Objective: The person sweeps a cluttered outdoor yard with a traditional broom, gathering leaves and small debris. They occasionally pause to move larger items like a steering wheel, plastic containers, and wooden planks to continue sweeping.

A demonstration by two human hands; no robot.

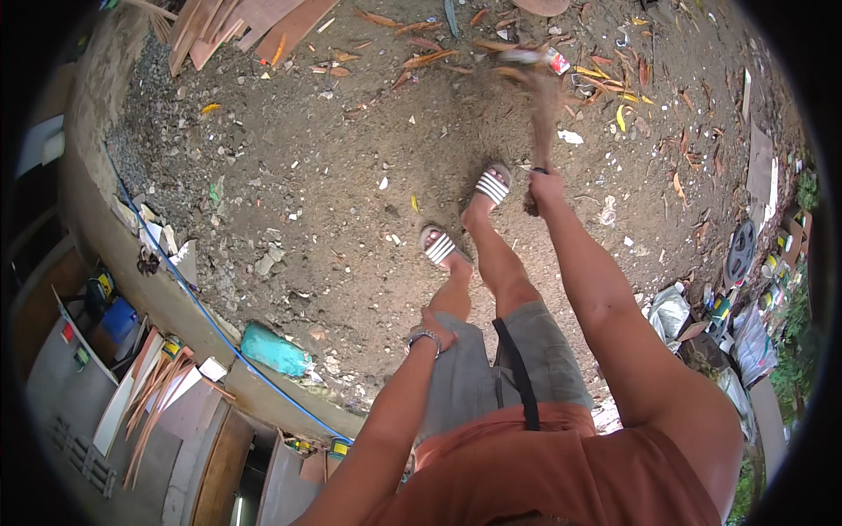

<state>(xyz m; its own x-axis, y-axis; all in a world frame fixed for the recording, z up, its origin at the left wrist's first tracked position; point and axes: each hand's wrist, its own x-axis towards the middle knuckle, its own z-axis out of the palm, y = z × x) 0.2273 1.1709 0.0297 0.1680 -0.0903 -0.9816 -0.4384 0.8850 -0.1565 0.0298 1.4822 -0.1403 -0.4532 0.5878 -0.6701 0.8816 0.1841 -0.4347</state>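
Observation:
My right hand (545, 187) is closed around the bound end of a short broom (543, 123). The broom's bristles point away from me over the dirt ground and are smeared by motion. Near their tips lie a red and white wrapper (557, 60) and dry brown leaves (430, 59). My left hand (436, 331), with a bracelet at the wrist, lies on my left leg near the knee and holds nothing. Its fingers show only in part. My feet, in striped slides (493, 187), stand on the dirt just left of the broom.
Wooden boards (210, 26) lie at the far left. A blue hose (189, 294) runs along a low concrete edge, with a teal sack (274, 349) beside it. Thin wood strips (158, 403) lie beyond that edge. At right stand a grey round plastic piece (741, 252) and plastic bags (668, 313).

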